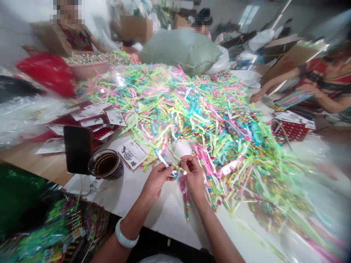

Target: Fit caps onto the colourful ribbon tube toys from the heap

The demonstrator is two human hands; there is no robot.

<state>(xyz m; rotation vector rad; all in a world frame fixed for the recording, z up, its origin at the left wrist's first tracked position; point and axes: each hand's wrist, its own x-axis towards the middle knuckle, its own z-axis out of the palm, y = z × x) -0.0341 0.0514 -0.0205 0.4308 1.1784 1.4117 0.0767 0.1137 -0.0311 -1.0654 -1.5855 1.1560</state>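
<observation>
From here, the left hand (157, 179) and right hand (194, 174) pinch a striped stick (178, 168) over the worktop (170, 213), presumably steadying both ends, near the heaped ribbons (170, 100).

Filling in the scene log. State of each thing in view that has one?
Left hand: closed on striped stick
Right hand: closed on the same stick
Glass mug: upright, holding dark liquid
Black slab: standing upright, face dark
Ribbon sticks: loose, heaped
Grey-green sack: bulging
Pink tub: filled with small pieces
</observation>
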